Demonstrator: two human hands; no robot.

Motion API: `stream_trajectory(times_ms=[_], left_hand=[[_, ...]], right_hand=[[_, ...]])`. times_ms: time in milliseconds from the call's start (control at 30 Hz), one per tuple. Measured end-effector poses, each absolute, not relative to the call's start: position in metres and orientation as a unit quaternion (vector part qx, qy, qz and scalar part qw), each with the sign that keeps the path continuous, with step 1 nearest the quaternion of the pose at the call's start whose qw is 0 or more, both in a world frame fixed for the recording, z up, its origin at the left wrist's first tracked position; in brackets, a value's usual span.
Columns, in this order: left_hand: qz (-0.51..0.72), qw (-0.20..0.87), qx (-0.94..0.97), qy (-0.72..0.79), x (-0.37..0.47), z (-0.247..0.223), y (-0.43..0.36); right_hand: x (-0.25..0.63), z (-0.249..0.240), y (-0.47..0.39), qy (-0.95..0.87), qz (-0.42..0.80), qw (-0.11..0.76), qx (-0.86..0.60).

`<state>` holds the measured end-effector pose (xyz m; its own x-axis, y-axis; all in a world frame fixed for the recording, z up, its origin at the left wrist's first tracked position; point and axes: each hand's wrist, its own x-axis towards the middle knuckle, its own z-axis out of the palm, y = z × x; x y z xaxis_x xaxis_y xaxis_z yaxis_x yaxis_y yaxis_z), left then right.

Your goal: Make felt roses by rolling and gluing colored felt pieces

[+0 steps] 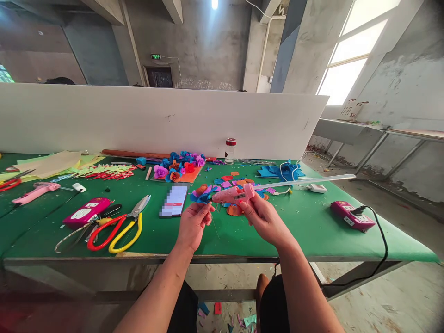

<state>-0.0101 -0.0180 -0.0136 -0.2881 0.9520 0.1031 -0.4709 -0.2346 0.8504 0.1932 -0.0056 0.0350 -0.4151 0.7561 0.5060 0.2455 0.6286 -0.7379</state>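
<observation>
My right hand (262, 217) is closed round a pink glue gun (236, 194), whose long clear glue stick (305, 181) sticks out to the right. The gun's nozzle points left, at a blue paper petal piece (204, 194). My left hand (194, 224) pinches that blue piece from below, and a thin wire hangs down beside its fingers. Loose petals (235, 210) in orange, blue and purple lie on the green table behind and under the gun. Finished paper flowers (175, 167) sit farther back, left of the petals.
On the left lie scissors (130, 226), a magenta box (87, 212), another pink glue gun (36, 193) and paper sheets (52, 164). A phone (174, 200) is beside my left hand. Behind stands a jar (230, 151); at right, a magenta power block (352, 216) with a cable.
</observation>
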Motion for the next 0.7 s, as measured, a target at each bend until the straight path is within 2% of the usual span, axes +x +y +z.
stream_trajectory(times_ms=[167,500,700], left_hand=[[0.714,0.504,0.324,0.362,-0.011,-0.015,-0.017],[0.696,0.580,0.273,0.322,-0.014,-0.015,-0.016],[0.686,0.608,0.265,0.300,-0.014,-0.016,-0.014]], right_hand=[[0.194,0.031,-0.003,-0.786,0.321,0.426,-0.313],[0.217,0.024,0.010,-0.633,0.520,0.453,-0.353],[0.247,0.008,0.029,-0.605,0.498,0.474,-0.401]])
